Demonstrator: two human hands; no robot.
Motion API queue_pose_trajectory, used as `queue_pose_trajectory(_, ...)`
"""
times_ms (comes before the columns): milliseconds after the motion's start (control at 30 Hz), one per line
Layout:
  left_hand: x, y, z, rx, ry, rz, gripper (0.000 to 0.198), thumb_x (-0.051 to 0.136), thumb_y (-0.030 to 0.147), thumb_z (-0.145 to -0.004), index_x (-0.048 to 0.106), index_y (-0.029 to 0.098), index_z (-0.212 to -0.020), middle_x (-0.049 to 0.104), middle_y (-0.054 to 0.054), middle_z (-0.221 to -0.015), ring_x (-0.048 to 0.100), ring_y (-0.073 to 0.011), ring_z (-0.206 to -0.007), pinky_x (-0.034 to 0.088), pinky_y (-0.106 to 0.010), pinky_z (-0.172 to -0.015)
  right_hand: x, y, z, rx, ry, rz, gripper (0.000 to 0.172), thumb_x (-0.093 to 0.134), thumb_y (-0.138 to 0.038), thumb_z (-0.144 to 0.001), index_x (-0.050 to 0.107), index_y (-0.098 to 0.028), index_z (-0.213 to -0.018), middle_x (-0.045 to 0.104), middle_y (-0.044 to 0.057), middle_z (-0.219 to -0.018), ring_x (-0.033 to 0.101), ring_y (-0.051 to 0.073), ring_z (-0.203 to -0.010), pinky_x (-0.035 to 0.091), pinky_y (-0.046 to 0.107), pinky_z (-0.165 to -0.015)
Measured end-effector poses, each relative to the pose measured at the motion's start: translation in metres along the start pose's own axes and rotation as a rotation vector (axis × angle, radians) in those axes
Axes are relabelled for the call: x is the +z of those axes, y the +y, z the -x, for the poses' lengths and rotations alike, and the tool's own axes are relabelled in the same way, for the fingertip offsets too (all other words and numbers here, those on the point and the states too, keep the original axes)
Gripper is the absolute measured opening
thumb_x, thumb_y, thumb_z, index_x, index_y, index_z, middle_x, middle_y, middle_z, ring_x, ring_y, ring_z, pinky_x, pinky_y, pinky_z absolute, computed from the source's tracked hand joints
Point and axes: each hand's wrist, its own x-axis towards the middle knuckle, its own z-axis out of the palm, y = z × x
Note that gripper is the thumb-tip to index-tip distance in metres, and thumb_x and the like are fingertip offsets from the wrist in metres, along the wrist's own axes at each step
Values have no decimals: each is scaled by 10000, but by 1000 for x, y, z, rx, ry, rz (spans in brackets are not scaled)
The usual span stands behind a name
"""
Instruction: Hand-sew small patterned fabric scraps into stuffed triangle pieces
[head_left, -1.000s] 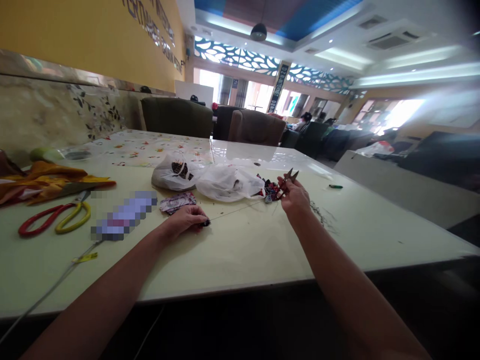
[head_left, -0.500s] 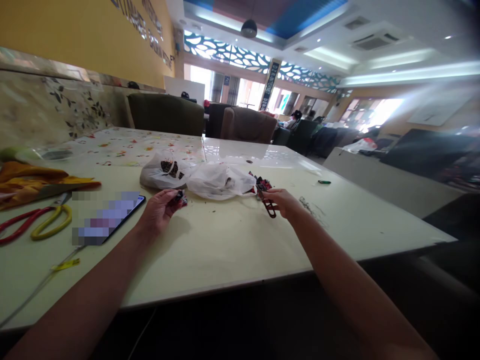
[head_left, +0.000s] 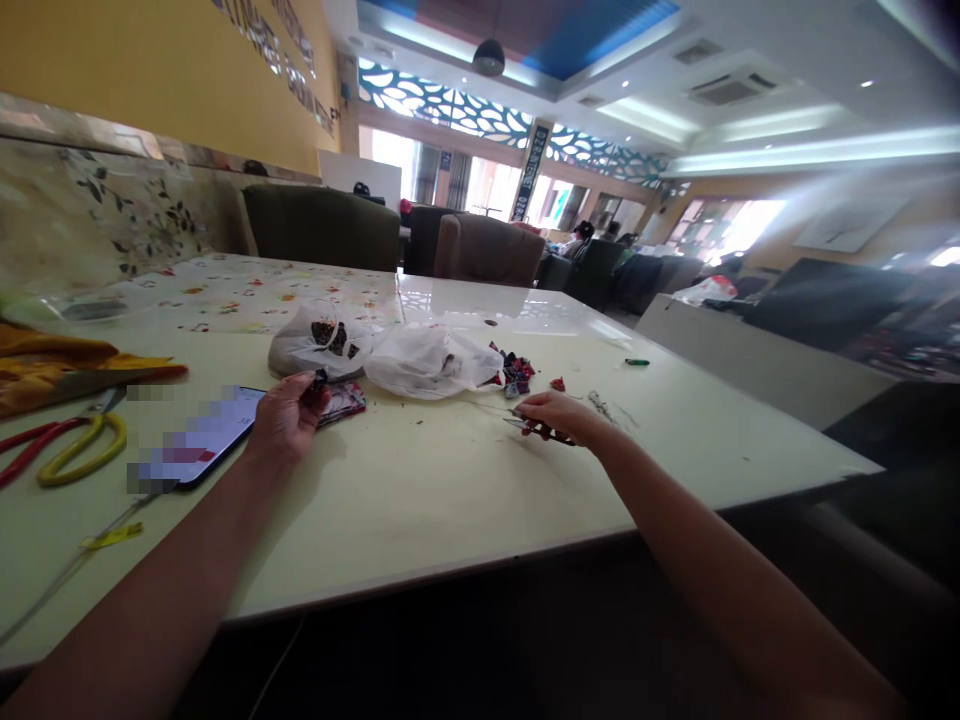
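Note:
My left hand [head_left: 289, 415] is closed, its thumb and fingertips pinching a small dark piece of cloth [head_left: 320, 380]. Just beyond those fingers lies a folded patterned cloth [head_left: 345, 402]. My right hand [head_left: 559, 418] is wrapped round a small pair of scissors [head_left: 514, 423], blades pointing left above the tabletop; the handles are mostly hidden by the fingers. A thin thread seems to run leftward from near my right fingertips. Behind that hand sits a pile of red and dark cloth pieces [head_left: 517, 375], with one small red piece [head_left: 557, 384] apart from it.
Two white plastic bags [head_left: 427, 362] stand mid-table, the left one holding dark bits. At left are a phone [head_left: 225, 440], large shears with red and yellow handles [head_left: 86, 450] and orange cloth [head_left: 67, 360]. Loose threads [head_left: 604, 405] and a green item [head_left: 637, 362] lie right.
My right hand has come away from the cloth pile toward me, its scissors now pointing left. A small red piece now lies beside the pile. My left hand has shifted slightly, uncovering the patterned cloth.

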Motion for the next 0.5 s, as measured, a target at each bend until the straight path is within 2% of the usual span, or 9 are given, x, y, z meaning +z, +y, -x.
queue_pose_trajectory(100,-1,2,-1,17,21,10,116,585,12,-790,578,118,-743,608,32,-598,563,-63,-526,526,-148,-510,-6,3,4,20,7,84,293,601,-451,-857,684,-171,-878,689,27,-674,488,77,-404,261,193,-377)
queue_pose_trajectory(233,-2,2,-3,59,44,15,133,582,6,-779,561,124,-722,597,40,-579,560,-63,-530,528,-149,-517,-18,7,9,37,12,175,351,556,-495,-890,673,-164,-911,674,33,-675,517,91,-434,340,215,-423)
queue_pose_trajectory(333,-3,1,-5,97,40,6,128,621,23,-743,557,130,-712,592,49,-575,556,-60,-531,528,-146,-523,-28,12,14,52,-46,215,382,576,-527,-872,663,-155,-860,684,59,-695,508,92,-467,347,216,-435)
queue_pose_trajectory(433,-5,-4,-5,109,-27,-39,126,691,60,-684,591,128,-717,614,46,-596,563,-64,-536,526,-154,-522,-33,13,20,34,-133,60,414,648,-554,-809,658,-160,-935,694,73,-742,461,81,-485,270,206,-411)
queue_pose_trajectory(500,-6,-8,-2,103,-102,-85,159,749,95,-635,632,122,-739,651,29,-645,587,-80,-565,528,-172,-523,-27,8,25,-43,-159,-98,468,715,-511,-765,633,-174,-1080,642,26,-705,426,72,-498,238,200,-417)
